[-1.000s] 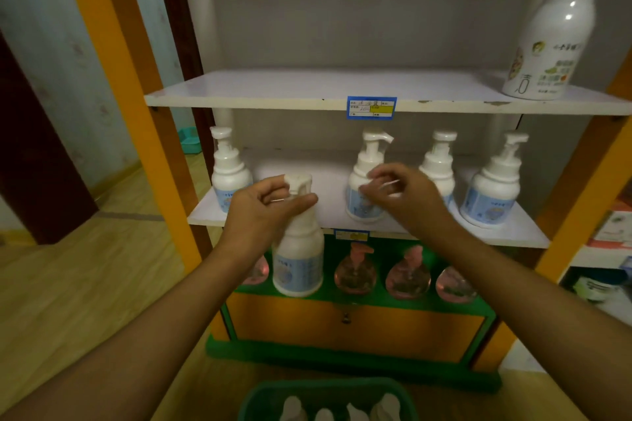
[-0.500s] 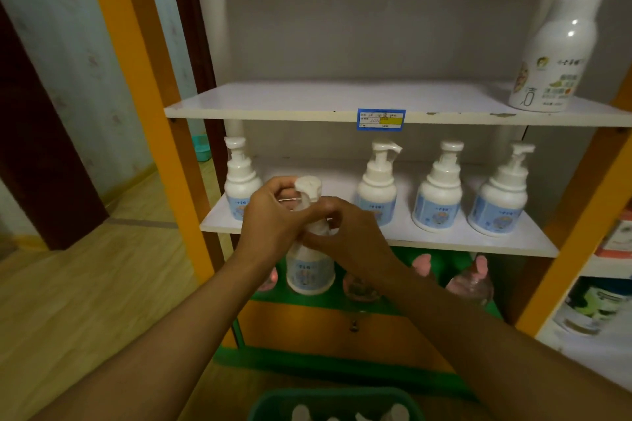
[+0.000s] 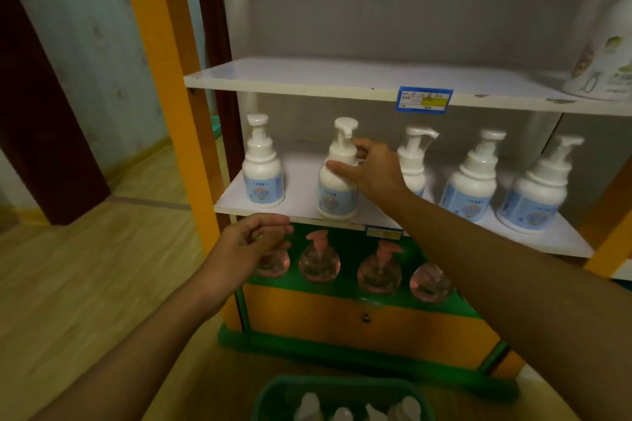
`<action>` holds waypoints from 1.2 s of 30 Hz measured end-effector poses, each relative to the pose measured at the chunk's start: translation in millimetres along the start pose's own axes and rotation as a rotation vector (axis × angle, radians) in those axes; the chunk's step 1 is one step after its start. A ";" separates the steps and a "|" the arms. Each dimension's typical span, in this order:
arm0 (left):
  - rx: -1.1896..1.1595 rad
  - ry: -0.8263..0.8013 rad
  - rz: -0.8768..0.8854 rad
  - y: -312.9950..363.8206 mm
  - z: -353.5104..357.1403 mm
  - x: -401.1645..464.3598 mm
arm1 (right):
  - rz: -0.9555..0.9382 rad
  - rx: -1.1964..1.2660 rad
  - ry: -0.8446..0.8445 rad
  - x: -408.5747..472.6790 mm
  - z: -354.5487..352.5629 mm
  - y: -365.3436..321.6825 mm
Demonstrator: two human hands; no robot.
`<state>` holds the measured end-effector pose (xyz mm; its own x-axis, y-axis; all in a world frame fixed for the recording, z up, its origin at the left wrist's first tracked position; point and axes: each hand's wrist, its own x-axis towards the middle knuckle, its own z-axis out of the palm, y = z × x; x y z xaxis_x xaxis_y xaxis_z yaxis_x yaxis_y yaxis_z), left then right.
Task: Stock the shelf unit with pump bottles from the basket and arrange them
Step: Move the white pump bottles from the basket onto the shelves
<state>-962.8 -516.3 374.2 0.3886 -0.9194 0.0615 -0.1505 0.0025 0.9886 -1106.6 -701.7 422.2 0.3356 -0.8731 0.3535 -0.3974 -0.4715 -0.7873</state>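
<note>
Bottle (image 3: 337, 178) in my right hand (image 3: 374, 169) sits at frame centre on the middle shelf (image 3: 301, 205), second from the left in a row of five. It is white, rounded at the shoulder, with a pale blue label and a white pump head. Its long axis stands upright; I cannot tell which way the nozzle points. My right fingers (image 3: 342, 168) and thumb curl round its neck and shoulder, gripping it. My left hand (image 3: 251, 243) hovers just below the shelf edge, fingers loosely curled, holding nothing. Below, pink-pump clear bottles (image 3: 319, 263) line the green shelf (image 3: 342, 287). At bottom centre, the green basket (image 3: 273, 393) holds more white bottles.
</note>
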 end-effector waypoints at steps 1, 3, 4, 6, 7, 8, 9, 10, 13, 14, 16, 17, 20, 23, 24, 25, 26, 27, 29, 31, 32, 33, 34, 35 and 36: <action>-0.012 -0.008 -0.005 -2.4 -1.0 -1.3 | 0.003 -0.008 0.005 3.2 2.9 -0.7; -0.035 -0.015 -0.011 -4.5 -1.8 -3.3 | 0.015 -0.013 0.002 7.7 6.7 -2.0; -0.042 -0.017 -0.014 -4.9 -2.3 -3.9 | 0.023 -0.015 -0.003 10.0 8.3 -2.1; -0.042 -0.024 -0.021 -6.6 -3.9 -4.6 | 0.034 -0.029 -0.014 13.4 10.8 -2.0; -0.038 -0.027 -0.024 -7.5 -4.5 -4.5 | 0.035 -0.036 -0.016 14.5 11.0 -1.9; -0.032 -0.028 -0.028 -8.1 -4.9 -4.4 | 0.037 -0.041 -0.014 15.6 11.0 -1.8; -0.028 -0.030 -0.031 -8.7 -5.3 -4.6 | 0.036 -0.047 -0.012 16.7 10.8 -1.9; -0.028 -0.032 -0.034 -9.7 -5.4 -4.7 | 0.038 -0.052 -0.015 18.0 10.4 -2.0; -0.023 -0.038 -0.040 -12.0 -6.0 -3.9 | 0.049 -0.059 -0.040 22.0 9.1 -3.1; -0.018 -0.039 -0.037 -12.4 -6.1 -3.9 | 0.051 -0.057 -0.048 23.0 9.2 -3.6; -0.011 -0.041 -0.034 -13.2 -6.1 -3.5 | 0.053 -0.046 -0.051 24.6 10.3 -4.0; -0.017 -0.040 -0.035 -13.8 -5.4 -3.5 | 0.053 -0.039 -0.049 24.6 11.0 -3.7; -0.027 -0.038 -0.033 -15.8 -2.7 -3.6 | 0.054 -0.013 -0.055 23.7 12.9 -1.8; -0.028 -0.044 -0.035 -17.7 -1.0 -1.7 | 0.029 0.001 -0.072 23.1 13.7 -0.2; -0.026 -0.044 -0.035 -18.2 -0.7 -1.0 | 0.021 0.002 -0.080 23.4 13.9 0.3; -0.024 -0.044 -0.034 -18.4 -0.6 -0.4 | 0.016 0.003 -0.088 24.1 13.7 0.9; -0.021 -0.043 -0.035 -19.0 -0.1 0.1 | 0.018 0.010 -0.097 24.6 13.9 2.2; -0.022 -0.043 -0.036 -19.2 0.6 0.3 | 0.027 0.025 -0.107 24.8 14.0 3.5; -0.027 -0.045 -0.041 -19.7 2.5 0.3 | 0.043 0.048 -0.145 23.1 13.9 5.9; -0.024 -0.051 -0.043 -20.2 4.6 -0.3 | 0.053 0.071 -0.197 17.9 13.1 9.2; -0.025 -0.051 -0.038 -19.8 5.5 -1.0 | 0.068 0.088 -0.211 13.8 11.5 9.8; -0.032 -0.051 -0.033 -19.1 6.4 -2.0 | 0.086 0.099 -0.205 8.4 9.0 9.8; -0.037 -0.052 -0.027 -18.2 7.5 -2.9 | 0.090 0.091 -0.178 2.7 5.5 9.5; -0.037 -0.052 -0.020 -17.2 9.2 -4.2 | 0.071 0.074 -0.139 -4.6 2.0 9.5; -0.025 -0.052 -0.012 -16.7 11.5 -5.0 | 0.033 0.063 -0.100 -13.2 -1.5 10.3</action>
<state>-972.7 -516.3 355.8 0.3425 -0.9385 0.0433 -0.1230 0.0009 0.9924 -1116.4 -695.2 410.3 0.4083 -0.8698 0.2770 -0.3566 -0.4313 -0.8287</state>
